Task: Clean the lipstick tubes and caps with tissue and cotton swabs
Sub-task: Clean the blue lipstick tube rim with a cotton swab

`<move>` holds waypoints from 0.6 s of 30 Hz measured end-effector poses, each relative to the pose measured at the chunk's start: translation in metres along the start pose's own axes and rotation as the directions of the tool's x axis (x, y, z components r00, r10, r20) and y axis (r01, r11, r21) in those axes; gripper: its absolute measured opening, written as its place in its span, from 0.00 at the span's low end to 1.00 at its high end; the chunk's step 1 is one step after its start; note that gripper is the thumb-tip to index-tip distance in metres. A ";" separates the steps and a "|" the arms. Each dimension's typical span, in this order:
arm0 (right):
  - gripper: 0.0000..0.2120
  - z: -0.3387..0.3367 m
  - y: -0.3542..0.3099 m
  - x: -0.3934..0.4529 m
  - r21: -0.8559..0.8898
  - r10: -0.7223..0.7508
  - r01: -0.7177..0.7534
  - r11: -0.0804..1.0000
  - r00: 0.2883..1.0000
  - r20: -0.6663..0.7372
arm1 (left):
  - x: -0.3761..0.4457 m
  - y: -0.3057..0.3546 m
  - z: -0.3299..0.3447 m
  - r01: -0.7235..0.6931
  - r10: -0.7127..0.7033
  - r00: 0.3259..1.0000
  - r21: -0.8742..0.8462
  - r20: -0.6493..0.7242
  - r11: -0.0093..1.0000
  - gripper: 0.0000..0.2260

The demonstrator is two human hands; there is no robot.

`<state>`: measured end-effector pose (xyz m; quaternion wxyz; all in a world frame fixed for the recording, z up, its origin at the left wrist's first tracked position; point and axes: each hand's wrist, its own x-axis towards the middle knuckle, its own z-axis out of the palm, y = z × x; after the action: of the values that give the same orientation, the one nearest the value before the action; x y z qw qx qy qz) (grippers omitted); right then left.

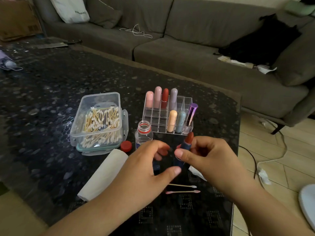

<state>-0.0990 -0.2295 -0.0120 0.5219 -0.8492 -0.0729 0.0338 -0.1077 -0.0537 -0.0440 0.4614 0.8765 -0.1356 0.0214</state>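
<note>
Lipstick [185, 147], uncapped with its red bullet up, sits pinched in our right hand [204, 159] at 6 o'clock of the rack [185, 101], while our left hand [144, 167] curls round something dark, perhaps its cap; a slip could smear or snap it.

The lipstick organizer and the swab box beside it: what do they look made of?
The lipstick organizer looks like clear rigid acrylic or similar hard plastic: glossy, see-through dividers with sharp edges. The swab box seems softer translucent plastic, slightly cloudy, with rounded corners and hinged side clips. The cotton swabs inside have tan sticks, probably wood or bamboo, though paper can't be ruled out.
</note>
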 end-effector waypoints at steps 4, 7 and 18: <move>0.20 0.000 -0.012 -0.007 0.112 -0.035 0.032 0.993 0.999 0.029 | -0.005 0.005 0.003 0.077 -0.025 0.987 -0.338 0.157 0.938 0.18; 0.17 -0.001 -0.014 -0.009 0.213 -0.093 0.079 0.974 0.994 0.055 | -0.006 0.009 0.001 0.083 -0.025 0.991 -0.460 0.131 0.884 0.16; 0.16 -0.012 -0.021 -0.009 0.589 -0.218 -0.053 0.806 0.899 0.379 | -0.002 0.013 -0.022 0.404 0.239 0.783 -0.762 0.574 0.506 0.17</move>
<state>-0.1085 -0.2324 0.0119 0.7296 -0.6138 -0.2096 0.2171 -0.1110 -0.0426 -0.0214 0.7614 0.4910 -0.2249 -0.3585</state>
